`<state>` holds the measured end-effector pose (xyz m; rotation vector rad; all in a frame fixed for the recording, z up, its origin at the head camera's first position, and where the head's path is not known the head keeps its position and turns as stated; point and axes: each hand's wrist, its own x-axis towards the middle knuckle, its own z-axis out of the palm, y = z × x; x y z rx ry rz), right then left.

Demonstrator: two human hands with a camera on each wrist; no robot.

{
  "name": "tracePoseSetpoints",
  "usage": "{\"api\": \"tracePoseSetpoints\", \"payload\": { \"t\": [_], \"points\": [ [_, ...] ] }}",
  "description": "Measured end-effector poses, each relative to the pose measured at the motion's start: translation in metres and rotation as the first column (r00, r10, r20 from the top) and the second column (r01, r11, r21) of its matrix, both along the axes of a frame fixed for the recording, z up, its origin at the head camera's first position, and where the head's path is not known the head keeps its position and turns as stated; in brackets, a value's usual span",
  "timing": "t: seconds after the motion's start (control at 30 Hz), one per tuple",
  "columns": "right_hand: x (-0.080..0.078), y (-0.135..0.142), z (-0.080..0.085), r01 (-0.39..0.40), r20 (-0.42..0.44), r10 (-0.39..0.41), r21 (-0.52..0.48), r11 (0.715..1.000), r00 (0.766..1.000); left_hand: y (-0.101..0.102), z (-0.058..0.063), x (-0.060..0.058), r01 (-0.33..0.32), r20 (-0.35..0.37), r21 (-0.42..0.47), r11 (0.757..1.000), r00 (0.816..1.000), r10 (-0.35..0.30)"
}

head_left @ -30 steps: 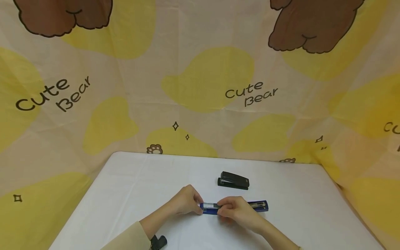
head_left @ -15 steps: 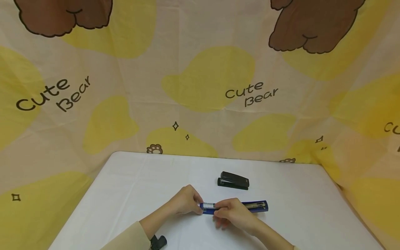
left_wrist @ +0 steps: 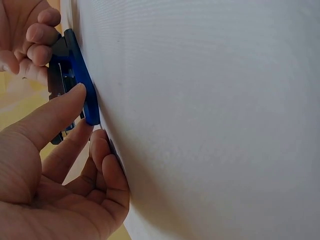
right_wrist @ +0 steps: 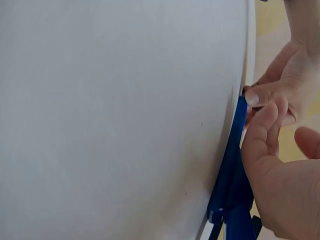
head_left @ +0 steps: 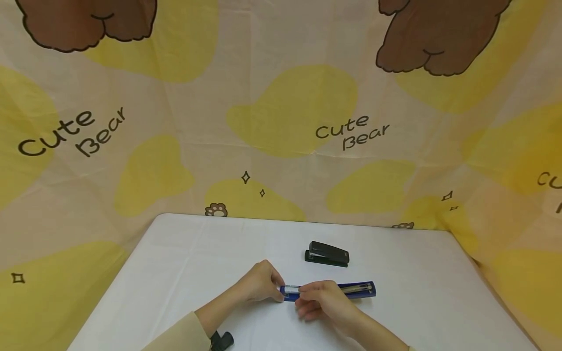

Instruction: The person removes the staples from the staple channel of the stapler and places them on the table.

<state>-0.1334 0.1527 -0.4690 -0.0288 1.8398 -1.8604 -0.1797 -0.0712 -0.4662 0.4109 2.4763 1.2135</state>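
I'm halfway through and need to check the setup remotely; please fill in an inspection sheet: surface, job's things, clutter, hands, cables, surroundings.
Surface: white tabletop.
Job's things: blue stapler, opened out, metal inner parts showing.
Clutter: black stapler, beyond the blue one; dark object by the left sleeve, partly hidden.
Left hand: pinches one end of the blue stapler.
Right hand: fingertips at the blue stapler's middle; whether they hold anything is unclear.
Cables: nothing seen.
Surroundings: yellow-patterned backdrop printed "Cute Bear".

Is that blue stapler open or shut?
Open. The blue stapler lies stretched out, its metal insides showing on both sides of the right hand.
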Motion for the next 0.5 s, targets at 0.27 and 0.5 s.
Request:
{"api": "tracePoseSetpoints", "payload": {
  "t": [0.27, 0.5],
  "points": [
    [-0.0002, -0.0030, -0.0019, 0.072, 0.060, -0.070, -0.044, 0.996, 0.996, -0.0001, -0.0010, 0.0003, -0.002, -0.002, 0.005, 1.000, 1.000, 0.002],
    [-0.0007, -0.0059, -0.0055, 0.114, 0.064, -0.111, -0.041, 0.993, 0.992, 0.0001, -0.0017, 0.0006, -0.012, 0.008, 0.014, 1.000, 1.000, 0.012]
  ]
}}
